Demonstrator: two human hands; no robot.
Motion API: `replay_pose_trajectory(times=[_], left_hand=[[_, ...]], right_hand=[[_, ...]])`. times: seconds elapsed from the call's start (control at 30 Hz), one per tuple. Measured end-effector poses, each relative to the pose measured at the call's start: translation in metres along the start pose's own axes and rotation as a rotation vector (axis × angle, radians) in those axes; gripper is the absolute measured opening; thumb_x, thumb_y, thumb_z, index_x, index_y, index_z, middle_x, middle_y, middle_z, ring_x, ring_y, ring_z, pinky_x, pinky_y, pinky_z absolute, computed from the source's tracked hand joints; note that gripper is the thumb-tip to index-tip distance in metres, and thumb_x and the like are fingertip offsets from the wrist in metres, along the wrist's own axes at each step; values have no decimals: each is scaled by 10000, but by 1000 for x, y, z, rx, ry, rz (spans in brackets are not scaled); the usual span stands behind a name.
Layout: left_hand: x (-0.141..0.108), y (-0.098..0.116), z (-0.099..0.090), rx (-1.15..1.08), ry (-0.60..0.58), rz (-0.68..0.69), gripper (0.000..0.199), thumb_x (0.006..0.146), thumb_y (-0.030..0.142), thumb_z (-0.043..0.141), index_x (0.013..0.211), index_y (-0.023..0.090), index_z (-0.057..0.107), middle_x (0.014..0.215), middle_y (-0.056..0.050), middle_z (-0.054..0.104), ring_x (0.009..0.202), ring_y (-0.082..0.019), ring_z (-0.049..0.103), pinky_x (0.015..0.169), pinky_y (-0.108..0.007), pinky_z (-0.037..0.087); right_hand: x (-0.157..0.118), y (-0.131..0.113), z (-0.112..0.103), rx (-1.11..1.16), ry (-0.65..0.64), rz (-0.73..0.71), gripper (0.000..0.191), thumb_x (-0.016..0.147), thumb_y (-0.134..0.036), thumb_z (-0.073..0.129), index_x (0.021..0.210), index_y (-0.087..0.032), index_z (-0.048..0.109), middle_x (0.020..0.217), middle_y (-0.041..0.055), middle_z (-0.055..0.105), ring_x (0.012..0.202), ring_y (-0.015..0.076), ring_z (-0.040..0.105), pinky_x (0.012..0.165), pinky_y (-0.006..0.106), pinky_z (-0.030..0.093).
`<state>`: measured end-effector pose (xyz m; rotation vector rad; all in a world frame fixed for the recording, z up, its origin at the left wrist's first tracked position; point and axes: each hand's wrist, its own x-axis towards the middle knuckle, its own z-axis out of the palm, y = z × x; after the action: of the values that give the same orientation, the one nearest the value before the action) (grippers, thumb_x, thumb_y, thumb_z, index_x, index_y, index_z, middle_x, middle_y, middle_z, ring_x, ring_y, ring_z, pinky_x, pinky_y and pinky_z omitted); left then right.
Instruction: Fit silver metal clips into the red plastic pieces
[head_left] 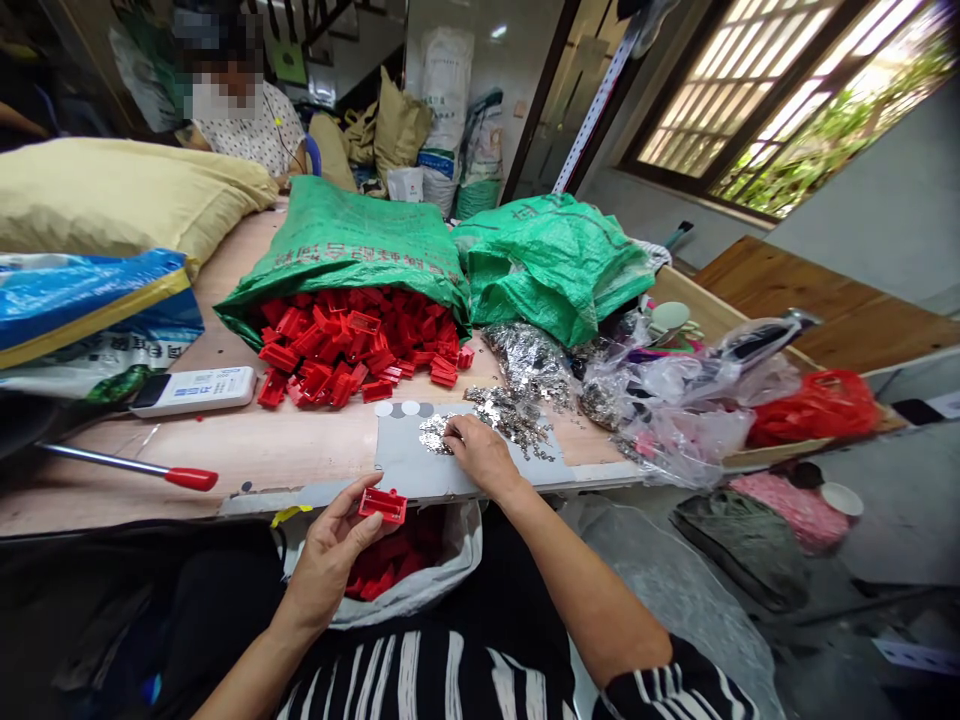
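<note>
Between the thumb and fingers of my left hand point(330, 545) is a red plastic housing point(383, 505), its hollow side facing up. It is held above a white sack point(457, 570) with more red parts inside, below the table edge. My right hand point(484, 455) reaches down to a small pile of silvery metal pieces point(433, 435) on a grey mat point(397, 465). Its fingertips are pinched together at the pile; what they hold, if anything, is too small to make out. A looser heap of metal pieces point(517, 420) lies just beyond this hand.
A green woven sack point(360, 235) spills red housings point(337, 350) onto the table. Another green sack point(555, 260) and plastic bags point(675, 410) lie to the right. A red-tipped lever point(187, 479) and a white box point(196, 388) are at left. Across the table sits a person point(251, 125).
</note>
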<state>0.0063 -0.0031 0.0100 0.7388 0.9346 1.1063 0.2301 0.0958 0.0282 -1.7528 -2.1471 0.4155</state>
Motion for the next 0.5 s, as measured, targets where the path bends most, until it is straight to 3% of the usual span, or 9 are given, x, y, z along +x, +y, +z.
replay_pose_trajectory(times=[0.23,0.4,0.5], left_hand=[[0,3,4,-23,27,-9,507,756,337,720,1228,208,587,1026,-57,723,903,-201,689,919,-368,541],[0,9,11,-71,43,-13,507,757,320,721,1229,209,570,970,-47,717,886,-184,676,892,-362,554],[0,12,14,-89,69,4,483,740,300,737,1190,229,579,987,-36,692,902,-193,668,860,-378,569]], right_hand=[[-1,1,0,22,22,28,104,863,-115,514,916,-201,535,797,14,612,726,170,546,634,255,329],[-1,3,-3,77,26,-37,122,888,-112,501,952,-201,554,950,37,636,878,170,573,756,255,381],[-2,5,-4,103,32,-50,103,883,-110,509,887,-192,571,924,45,638,868,176,575,772,266,393]])
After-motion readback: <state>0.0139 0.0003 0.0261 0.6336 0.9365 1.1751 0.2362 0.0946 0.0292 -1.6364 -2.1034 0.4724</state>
